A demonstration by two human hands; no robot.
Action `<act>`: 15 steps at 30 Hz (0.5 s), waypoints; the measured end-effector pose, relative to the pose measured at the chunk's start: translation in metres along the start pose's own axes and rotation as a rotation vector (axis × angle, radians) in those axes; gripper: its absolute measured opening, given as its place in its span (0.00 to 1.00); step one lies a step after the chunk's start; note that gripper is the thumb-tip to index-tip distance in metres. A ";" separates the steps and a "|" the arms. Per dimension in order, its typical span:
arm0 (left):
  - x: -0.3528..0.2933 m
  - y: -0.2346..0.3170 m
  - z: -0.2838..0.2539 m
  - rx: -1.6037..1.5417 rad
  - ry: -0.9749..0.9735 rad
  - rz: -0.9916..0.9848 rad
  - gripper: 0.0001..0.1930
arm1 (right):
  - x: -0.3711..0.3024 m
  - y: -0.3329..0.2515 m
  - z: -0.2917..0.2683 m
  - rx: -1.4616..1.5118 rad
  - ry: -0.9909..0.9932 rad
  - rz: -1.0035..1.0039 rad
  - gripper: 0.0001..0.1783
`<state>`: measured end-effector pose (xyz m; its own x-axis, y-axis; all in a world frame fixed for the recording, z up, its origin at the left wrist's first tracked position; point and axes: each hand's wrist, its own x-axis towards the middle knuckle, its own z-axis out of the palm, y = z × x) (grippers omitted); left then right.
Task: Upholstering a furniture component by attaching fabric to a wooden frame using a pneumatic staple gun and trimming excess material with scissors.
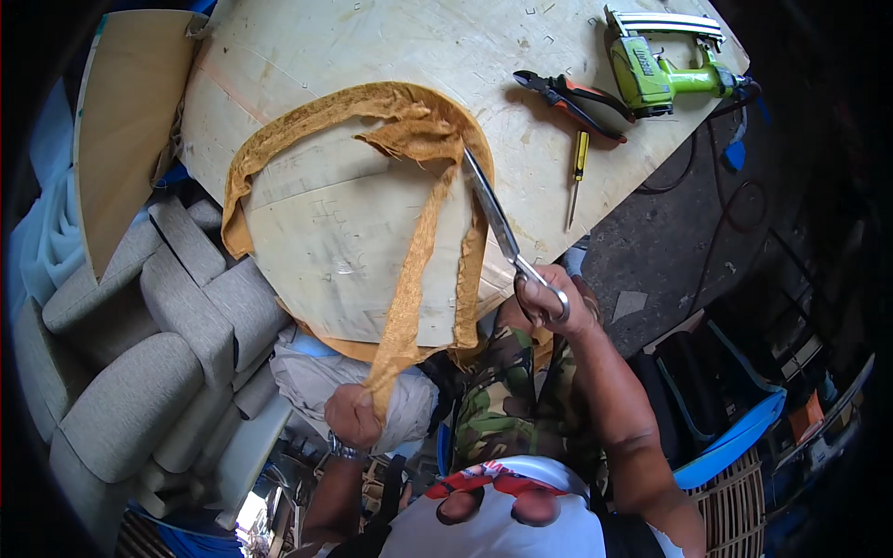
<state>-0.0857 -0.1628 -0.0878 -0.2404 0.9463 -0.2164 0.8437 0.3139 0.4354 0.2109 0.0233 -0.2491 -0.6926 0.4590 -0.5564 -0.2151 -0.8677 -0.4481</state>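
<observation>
My right hand (pixel 555 299) grips large metal scissors (pixel 493 209) by the handles. Their blades reach up and left to the mustard-yellow fabric edging (pixel 437 116) on a rounded wooden panel (pixel 326 242). A long strip of that fabric (pixel 414 270) stretches from near the blade tips down to my left hand (pixel 353 416), which pinches its lower end. The fabric is folded over the panel's rim at the left, top and right, with a bunched flap near the tips. Whether the blades are parted is hard to see.
At the table's (pixel 521 37) far right lie a green pneumatic stapler (pixel 665 74), side cutters (pixel 577 102) and a yellow screwdriver (pixel 579 172). Grey upholstered cushions (pixel 139 391) are piled at left, beside a curved wooden board (pixel 126 121). A hose (pixel 712 214) trails over the floor at right.
</observation>
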 end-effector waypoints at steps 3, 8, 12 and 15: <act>0.004 -0.022 -0.002 0.057 0.117 -0.180 0.09 | -0.029 0.000 0.000 -0.089 -0.029 0.052 0.24; 0.107 -0.027 0.020 0.368 0.252 -0.172 0.19 | -0.046 -0.023 -0.001 -0.141 -0.010 0.171 0.20; 0.199 0.064 0.075 0.088 0.158 -0.012 0.28 | -0.039 -0.023 -0.019 -0.079 -0.059 0.222 0.20; 0.237 0.102 0.119 0.059 0.013 -0.113 0.31 | -0.025 -0.032 -0.027 0.040 -0.148 0.259 0.27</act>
<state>0.0003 0.0845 -0.1984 -0.3413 0.9063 -0.2491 0.8378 0.4135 0.3566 0.2540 0.0446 -0.2399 -0.8203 0.1913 -0.5390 -0.0431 -0.9604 -0.2752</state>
